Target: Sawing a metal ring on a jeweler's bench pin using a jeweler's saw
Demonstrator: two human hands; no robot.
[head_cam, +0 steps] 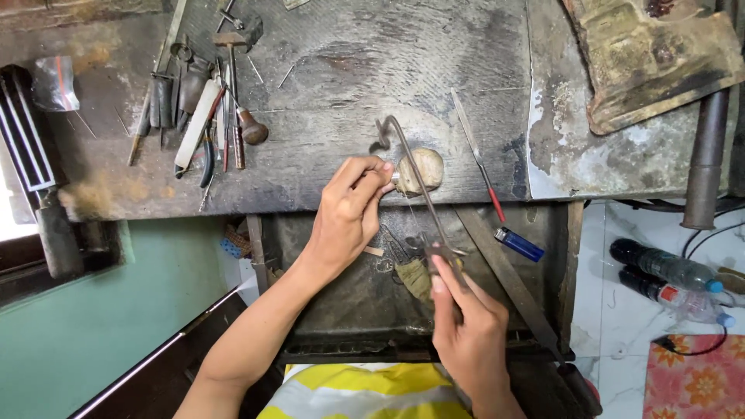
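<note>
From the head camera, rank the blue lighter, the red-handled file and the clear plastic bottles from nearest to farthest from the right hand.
From the right hand, which grips the saw frame's handle:
1. Blue lighter, just up and to the right of the hand, in the tray under the bench.
2. Red-handled file, farther up, lying on the bench top.
3. Clear plastic bottles, far right, on the floor.

Worn dark workbench (349, 62) fills upper view. Left of workbench: green wall (101, 310), bright window edge (12, 225). Right of workbench: white marble floor (621, 326), floral mat (694, 376), daylight.
</note>
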